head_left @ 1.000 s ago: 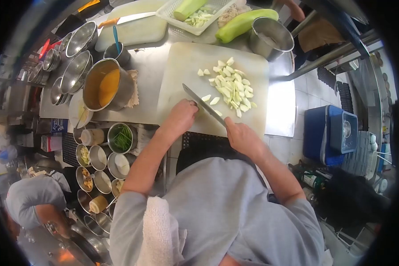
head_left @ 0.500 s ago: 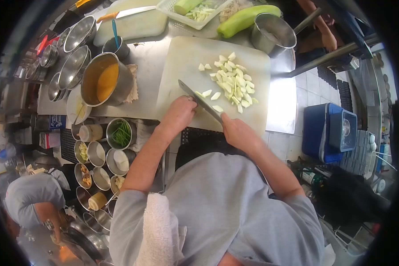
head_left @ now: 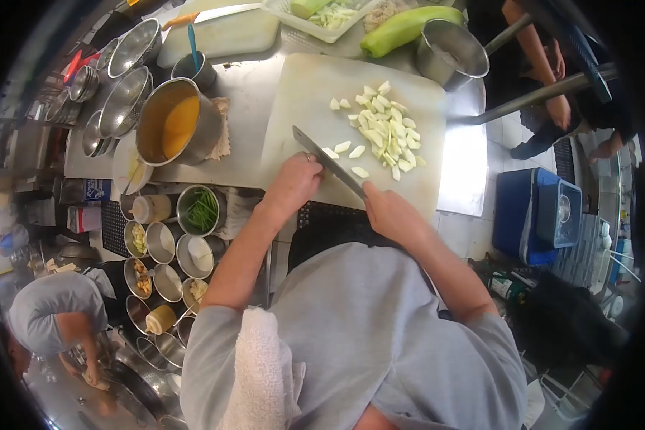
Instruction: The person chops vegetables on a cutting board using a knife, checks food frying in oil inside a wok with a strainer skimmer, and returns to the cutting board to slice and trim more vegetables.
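My right hand is wrapped around the handle of a kitchen knife. Its blade slants up and left across the near part of a white cutting board. Close behind the blade, my left hand has its fingers curled down to the board, a ring on one of them; whatever they press on is hidden. Just past the blade lie a few pale green vegetable slices. A larger heap of cut pieces covers the board's middle right.
A whole green gourd and a steel pot stand beyond the board. To the left are a pot of orange liquid, steel colanders and a container of green stalks. A co-worker bends over at lower left.
The whole view has shifted slightly, with the board appearing a little further right and up. Both hands and the knife keep nearly the same pose. More of another person shows at upper right.
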A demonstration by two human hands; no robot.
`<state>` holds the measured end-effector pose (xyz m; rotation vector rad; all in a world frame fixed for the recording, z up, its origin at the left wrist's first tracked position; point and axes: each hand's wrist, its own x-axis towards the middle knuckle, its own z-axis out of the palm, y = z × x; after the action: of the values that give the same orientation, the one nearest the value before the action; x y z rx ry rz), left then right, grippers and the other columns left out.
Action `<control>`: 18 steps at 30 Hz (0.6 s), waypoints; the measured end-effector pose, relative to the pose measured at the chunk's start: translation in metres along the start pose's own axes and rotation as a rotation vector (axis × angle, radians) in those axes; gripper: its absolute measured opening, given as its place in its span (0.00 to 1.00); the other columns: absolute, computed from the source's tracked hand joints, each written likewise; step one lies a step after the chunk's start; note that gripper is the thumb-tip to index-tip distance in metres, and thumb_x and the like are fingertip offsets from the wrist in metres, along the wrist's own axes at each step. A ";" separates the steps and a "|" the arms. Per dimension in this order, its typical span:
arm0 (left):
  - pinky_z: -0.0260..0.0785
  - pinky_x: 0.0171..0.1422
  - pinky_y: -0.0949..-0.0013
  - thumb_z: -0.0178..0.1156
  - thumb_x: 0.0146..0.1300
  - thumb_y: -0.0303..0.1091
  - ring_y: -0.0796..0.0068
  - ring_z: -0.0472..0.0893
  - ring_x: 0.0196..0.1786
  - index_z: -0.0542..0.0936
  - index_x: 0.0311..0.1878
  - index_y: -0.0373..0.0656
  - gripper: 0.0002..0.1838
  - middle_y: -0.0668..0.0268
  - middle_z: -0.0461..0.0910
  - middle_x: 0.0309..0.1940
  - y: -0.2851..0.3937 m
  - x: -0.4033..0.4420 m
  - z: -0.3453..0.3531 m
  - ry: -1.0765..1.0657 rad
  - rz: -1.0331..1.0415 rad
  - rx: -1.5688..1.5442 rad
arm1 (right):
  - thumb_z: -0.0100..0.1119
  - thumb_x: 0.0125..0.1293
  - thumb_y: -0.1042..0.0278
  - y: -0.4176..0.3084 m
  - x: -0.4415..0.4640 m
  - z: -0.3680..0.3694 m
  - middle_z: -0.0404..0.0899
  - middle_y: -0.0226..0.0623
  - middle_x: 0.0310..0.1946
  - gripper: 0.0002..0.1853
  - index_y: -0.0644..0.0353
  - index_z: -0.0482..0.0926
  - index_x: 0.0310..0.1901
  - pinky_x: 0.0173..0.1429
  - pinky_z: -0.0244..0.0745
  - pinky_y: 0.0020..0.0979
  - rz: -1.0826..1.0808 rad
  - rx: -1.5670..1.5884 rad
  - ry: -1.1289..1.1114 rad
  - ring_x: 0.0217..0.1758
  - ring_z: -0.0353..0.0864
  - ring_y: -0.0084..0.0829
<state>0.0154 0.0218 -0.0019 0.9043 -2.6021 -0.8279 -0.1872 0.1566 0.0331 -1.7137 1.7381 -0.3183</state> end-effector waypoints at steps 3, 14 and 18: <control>0.75 0.52 0.55 0.65 0.55 0.26 0.51 0.81 0.45 0.85 0.36 0.36 0.06 0.54 0.84 0.38 -0.004 -0.002 0.000 0.020 0.000 -0.002 | 0.48 0.68 0.76 -0.006 -0.004 -0.006 0.78 0.60 0.22 0.06 0.65 0.64 0.44 0.38 0.72 0.59 -0.017 0.025 0.021 0.31 0.80 0.63; 0.75 0.58 0.59 0.66 0.57 0.26 0.55 0.80 0.53 0.84 0.45 0.36 0.12 0.57 0.83 0.46 -0.008 -0.024 -0.003 0.053 0.129 -0.033 | 0.49 0.71 0.71 0.034 -0.002 -0.006 0.78 0.62 0.26 0.08 0.65 0.67 0.47 0.40 0.70 0.60 -0.036 0.080 0.116 0.34 0.79 0.65; 0.74 0.60 0.59 0.65 0.57 0.25 0.56 0.79 0.54 0.84 0.47 0.37 0.13 0.58 0.83 0.48 -0.011 -0.009 0.003 0.026 0.182 -0.015 | 0.49 0.72 0.70 0.048 -0.007 -0.023 0.77 0.63 0.26 0.09 0.65 0.67 0.47 0.39 0.69 0.59 0.094 0.090 0.165 0.35 0.78 0.65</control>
<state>0.0269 0.0216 -0.0113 0.6572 -2.6050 -0.7798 -0.2395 0.1624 0.0240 -1.5741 1.8865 -0.5004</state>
